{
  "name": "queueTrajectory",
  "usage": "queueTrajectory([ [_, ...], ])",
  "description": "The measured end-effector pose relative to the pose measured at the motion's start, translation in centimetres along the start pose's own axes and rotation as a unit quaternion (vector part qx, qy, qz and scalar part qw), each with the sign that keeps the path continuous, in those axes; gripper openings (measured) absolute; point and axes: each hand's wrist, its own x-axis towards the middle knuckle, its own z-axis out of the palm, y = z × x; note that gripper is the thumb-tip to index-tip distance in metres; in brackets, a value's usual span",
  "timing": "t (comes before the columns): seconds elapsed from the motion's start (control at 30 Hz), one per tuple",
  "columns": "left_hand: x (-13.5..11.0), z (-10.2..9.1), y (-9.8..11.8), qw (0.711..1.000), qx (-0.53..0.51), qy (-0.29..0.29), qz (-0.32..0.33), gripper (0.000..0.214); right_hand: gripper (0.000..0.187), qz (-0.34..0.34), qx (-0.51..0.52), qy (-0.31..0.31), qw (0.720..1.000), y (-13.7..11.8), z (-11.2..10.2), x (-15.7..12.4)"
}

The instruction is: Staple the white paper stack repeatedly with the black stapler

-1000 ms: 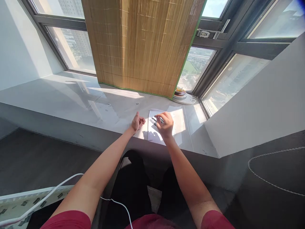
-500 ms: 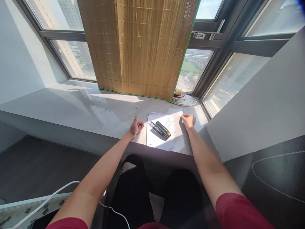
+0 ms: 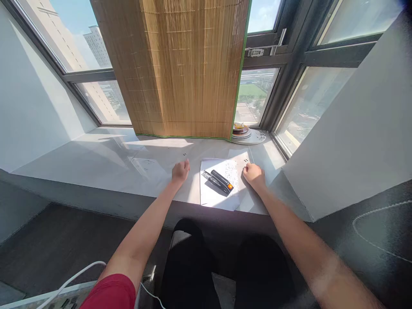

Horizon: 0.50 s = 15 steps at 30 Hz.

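A black stapler (image 3: 217, 181) with an orange end lies on a white sheet of paper (image 3: 219, 195) on the grey window ledge (image 3: 106, 161). Small staples are scattered on the paper's right half. My left hand (image 3: 180, 171) rests on the ledge left of the paper, its fingers curled under, nothing visible in it. My right hand (image 3: 253, 176) lies on the ledge at the paper's right edge, fingers bent downward beside a few loose staples (image 3: 246, 161); whether it pinches one is hidden.
A bamboo blind (image 3: 189, 68) hangs over the middle window. A stack of plates (image 3: 246, 133) stands in the far right corner of the ledge. More loose staples (image 3: 185, 154) lie behind my left hand. A grey wall (image 3: 350, 137) closes the right side. A white cable (image 3: 74, 279) runs at lower left.
My right hand let go of the stapler, which lies on the paper, and moved to the paper's right edge. My left hand turned palm down and slid slightly forward. The camera tilted up.
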Motion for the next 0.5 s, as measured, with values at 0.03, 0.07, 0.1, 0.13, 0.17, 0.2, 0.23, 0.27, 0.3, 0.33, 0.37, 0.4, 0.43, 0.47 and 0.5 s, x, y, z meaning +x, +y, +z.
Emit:
queueTrajectory([
  [0.03,1.4,-0.3,0.0,0.996,0.089,0.012,0.002,0.052,0.027,-0.002,-0.009,-0.007,1.0,-0.3,-0.1,0.0],
  [0.07,2.7,-0.6,-0.2,0.985,0.174,0.015,-0.002,0.042,0.029,-0.003,-0.013,-0.013,1.0,-0.5,-0.3,0.0],
  [0.1,3.9,-0.9,-0.4,0.97,0.243,0.008,-0.006,0.039,0.03,-0.004,-0.014,-0.017,1.0,-0.7,-0.4,0.0],
  [0.13,4.9,-1.1,-0.8,0.957,0.291,-0.003,-0.015,0.043,0.03,-0.003,-0.013,-0.022,1.0,-0.9,-0.5,0.0],
  [0.17,5.8,-1.1,-1.4,0.947,0.319,-0.009,-0.02,0.05,0.031,0.0,-0.011,-0.027,1.0,-1.0,-0.7,0.0],
  [0.2,6.5,-1.1,-2.0,0.943,0.333,-0.004,-0.016,0.054,0.031,0.003,-0.008,-0.031,0.999,-1.1,-0.7,0.0],
  [0.23,7.1,-1.0,-2.7,0.941,0.339,0.011,-0.007,0.057,0.031,0.005,-0.006,-0.034,0.999,-1.1,-0.8,-0.1],
  [0.27,7.5,-0.8,-3.3,0.941,0.338,0.025,0.007,0.058,0.032,0.007,-0.004,-0.037,0.999,-1.1,-0.9,-0.1],
  [0.3,7.9,-0.5,-3.9,0.943,0.33,0.031,0.026,0.059,0.032,0.008,-0.003,-0.04,0.999,-1.2,-0.9,-0.1],
  [0.33,8.2,-0.3,-4.4,0.946,0.319,0.022,0.047,0.058,0.032,0.007,-0.003,-0.041,0.999,-1.2,-1.0,0.0],
  [0.37,8.4,-0.1,-4.8,0.95,0.306,0.0,0.068,0.057,0.031,0.006,-0.004,-0.042,0.999,-1.2,-1.0,0.0],
  [0.4,8.6,0.0,-5.1,0.952,0.291,-0.026,0.087,0.056,0.031,0.006,-0.005,-0.041,0.999,-1.2,-1.0,0.0],
  [0.43,8.6,0.1,-5.2,0.954,0.279,-0.048,0.099,0.054,0.031,0.007,-0.005,-0.04,0.999,-1.2,-1.0,0.0],
  [0.47,8.6,0.2,-5.3,0.955,0.27,-0.059,0.104,0.051,0.031,0.007,-0.005,-0.038,0.999,-1.2,-0.9,0.0],
  [0.5,8.5,0.1,-5.3,0.957,0.266,-0.058,0.103,0.048,0.031,0.008,-0.005,-0.037,0.999,-1.1,-0.8,0.1],
])
